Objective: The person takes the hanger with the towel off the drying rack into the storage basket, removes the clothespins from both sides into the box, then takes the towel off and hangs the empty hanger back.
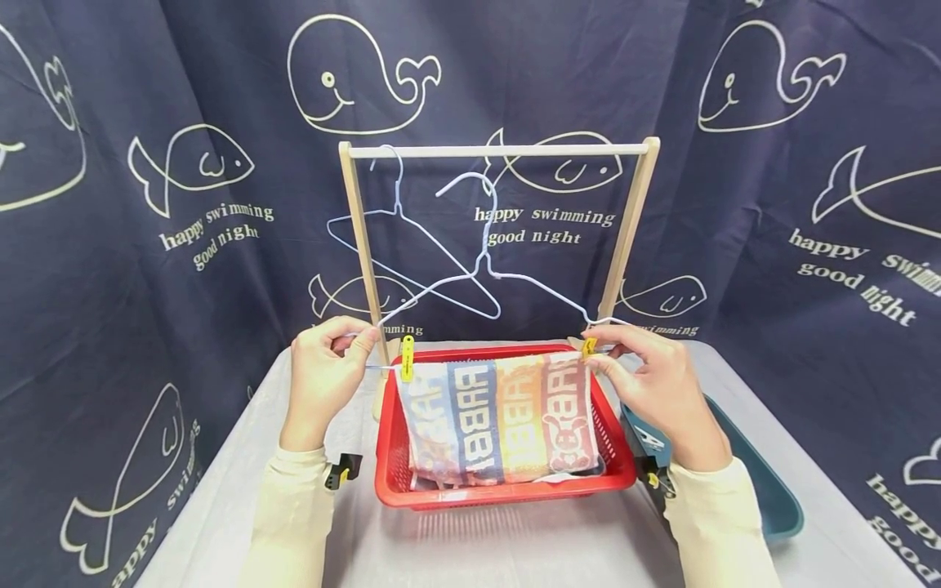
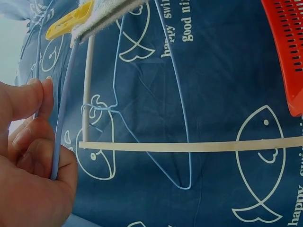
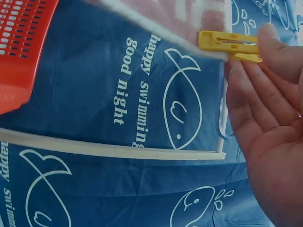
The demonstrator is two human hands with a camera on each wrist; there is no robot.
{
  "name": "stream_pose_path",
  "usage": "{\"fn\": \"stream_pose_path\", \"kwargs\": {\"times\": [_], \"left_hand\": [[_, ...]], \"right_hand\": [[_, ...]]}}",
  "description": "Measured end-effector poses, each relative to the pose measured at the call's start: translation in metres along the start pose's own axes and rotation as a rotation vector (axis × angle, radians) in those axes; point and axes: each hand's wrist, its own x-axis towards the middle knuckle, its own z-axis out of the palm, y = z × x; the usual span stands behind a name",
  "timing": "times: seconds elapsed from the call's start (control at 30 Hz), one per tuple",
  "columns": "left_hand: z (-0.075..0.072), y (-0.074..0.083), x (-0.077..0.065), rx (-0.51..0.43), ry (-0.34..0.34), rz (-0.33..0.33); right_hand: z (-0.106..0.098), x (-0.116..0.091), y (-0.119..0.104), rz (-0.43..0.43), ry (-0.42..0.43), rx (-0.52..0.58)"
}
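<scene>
A light-blue wire hanger point(image 1: 481, 265) is held up in front of the rack, hook at the top. From its lower bar hangs a striped towel point(image 1: 488, 416) with mirrored lettering. A yellow clothespin point(image 1: 408, 358) clips the towel's left corner, and a second yellow clothespin point(image 3: 229, 43) grips the right corner. My left hand point(image 1: 327, 371) pinches the hanger's left end, with the lower bar running across its curled fingers point(image 2: 64, 163). At the opposite end, my right hand point(image 1: 654, 380) pinches the right clothespin between thumb and fingers.
Behind the towel stands a red perforated basket point(image 1: 506, 494) with cloth inside. A wooden rack point(image 1: 632, 224) with a white rod rises at the back; another blue hanger point(image 1: 398, 184) hangs on it. To the right lies a teal tray point(image 1: 779, 498). A dark whale-print curtain surrounds the table point(image 1: 470, 555).
</scene>
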Motion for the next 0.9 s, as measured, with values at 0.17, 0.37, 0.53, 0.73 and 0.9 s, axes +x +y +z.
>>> {"fn": "stream_pose_path", "kwargs": {"times": [0.17, 0.37, 0.53, 0.73, 0.9], "left_hand": [[-0.0011, 0.0009, -0.0013, -0.006, -0.001, 0.000], [-0.0017, 0.0017, -0.0012, -0.019, -0.011, -0.010], [-0.0011, 0.0025, -0.0014, -0.021, -0.022, -0.016], [-0.0008, 0.0033, -0.0017, -0.019, -0.026, -0.012], [-0.0008, 0.0051, -0.0014, -0.015, -0.029, -0.012]], "right_hand": [[0.0013, 0.0000, -0.0013, 0.013, 0.019, -0.012], [0.0026, -0.0005, -0.0020, 0.045, 0.068, 0.006], [0.0034, -0.0021, -0.0029, 0.071, 0.098, 0.022], [0.0032, -0.0023, -0.0042, 0.099, 0.130, 0.011], [0.0028, -0.0014, -0.0059, 0.131, 0.157, 0.013]]}}
